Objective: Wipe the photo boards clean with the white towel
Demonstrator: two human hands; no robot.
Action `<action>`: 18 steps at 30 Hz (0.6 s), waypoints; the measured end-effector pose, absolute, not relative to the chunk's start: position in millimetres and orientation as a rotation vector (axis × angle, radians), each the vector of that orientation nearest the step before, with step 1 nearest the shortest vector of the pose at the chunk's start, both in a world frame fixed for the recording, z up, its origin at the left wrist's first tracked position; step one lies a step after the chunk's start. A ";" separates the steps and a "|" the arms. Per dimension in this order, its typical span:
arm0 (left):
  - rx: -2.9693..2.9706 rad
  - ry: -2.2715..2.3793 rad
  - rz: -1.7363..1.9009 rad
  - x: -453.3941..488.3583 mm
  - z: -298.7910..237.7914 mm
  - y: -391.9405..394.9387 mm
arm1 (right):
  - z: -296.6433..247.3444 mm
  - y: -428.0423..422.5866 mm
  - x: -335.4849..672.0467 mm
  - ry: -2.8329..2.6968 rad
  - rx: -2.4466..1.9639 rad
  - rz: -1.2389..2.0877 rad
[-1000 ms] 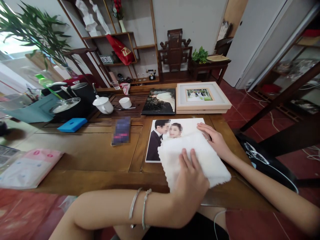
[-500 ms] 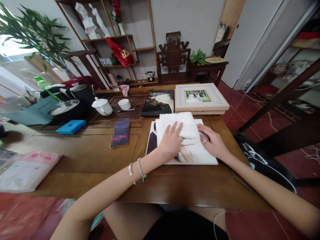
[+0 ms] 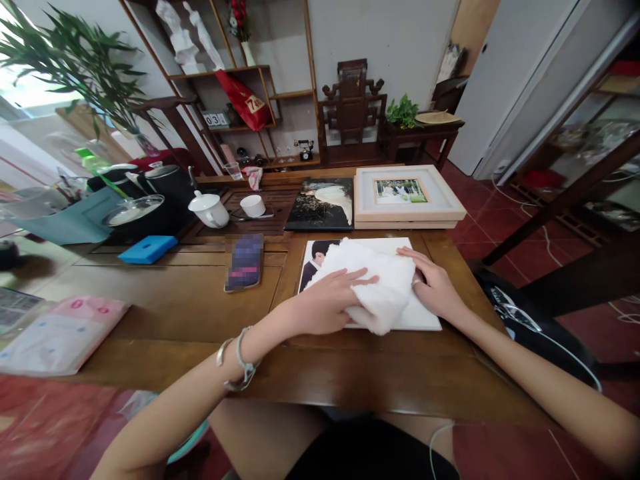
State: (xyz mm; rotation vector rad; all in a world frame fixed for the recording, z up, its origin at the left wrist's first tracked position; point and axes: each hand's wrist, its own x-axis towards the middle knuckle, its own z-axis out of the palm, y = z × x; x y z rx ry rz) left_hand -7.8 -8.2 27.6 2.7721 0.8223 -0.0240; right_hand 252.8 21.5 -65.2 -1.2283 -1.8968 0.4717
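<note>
A white photo panel [image 3: 425, 319], printed with a dark-haired figure in a dark suit, lies flat at the table's front. Over its middle is a bunched white towel [image 3: 383, 293]. My left hand [image 3: 335, 300] presses on the towel, with its front fingers stretched over the cloth and folds caught beneath; the thumb is hidden. At the panel's right edge rests my right hand [image 3: 437, 287], thumb apart from its lightly bent fingers, which touch the panel beside the towel.
Behind the panel lie a dark photo print [image 3: 320, 203] and a pale wooden picture frame [image 3: 410, 217]. To the left are a phone-like blurred item [image 3: 244, 263], a blue block [image 3: 147, 249], a white lidded cup [image 3: 209, 210], a small white cup [image 3: 253, 205] and a plastic packet [image 3: 63, 333].
My left hand has slid toward me and turned flatter, dragging the towel down and right across the panel. More of the printed figure's head shows. My right hand stays at the panel's edge.
</note>
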 end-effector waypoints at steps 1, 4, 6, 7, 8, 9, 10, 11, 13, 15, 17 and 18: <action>2.762 0.819 -0.017 -6.2 27.4 -0.7 | -64.4 21.3 252.3 -1.897 -1.241 0.467; 2.751 0.843 0.012 0.5 22.8 21.3 | -62.2 20.6 250.9 -1.901 -1.249 0.452; 2.755 0.894 0.055 5.5 17.5 33.3 | -62.2 20.5 250.3 -1.896 -1.238 0.447; 2.760 0.923 0.076 8.3 14.4 38.4 | -62.6 20.5 250.2 -1.890 -1.235 0.445; 2.765 0.950 0.092 11.3 11.1 42.8 | -63.1 20.6 250.3 -1.886 -1.234 0.442; 2.769 0.970 0.106 14.5 7.7 46.8 | -63.6 20.6 250.4 -1.884 -1.234 0.441; 2.774 0.979 0.122 17.8 4.2 50.4 | -63.9 20.5 250.5 -1.886 -1.236 0.439; 2.778 0.980 0.141 20.9 0.9 53.8 | -63.9 20.4 250.6 -1.890 -1.239 0.437; 2.789 0.969 0.187 25.5 -4.3 59.4 | -63.4 20.1 250.8 -1.897 -1.244 0.434; 2.798 0.969 0.221 26.3 -6.1 61.4 | -62.6 19.9 251.0 -1.904 -1.249 0.433; 2.802 0.991 0.215 23.5 -3.9 55.6 | -62.4 20.1 251.3 -1.908 -1.248 0.429; 2.807 1.010 0.191 21.3 -1.9 48.4 | -62.6 20.3 251.5 -1.908 -1.247 0.426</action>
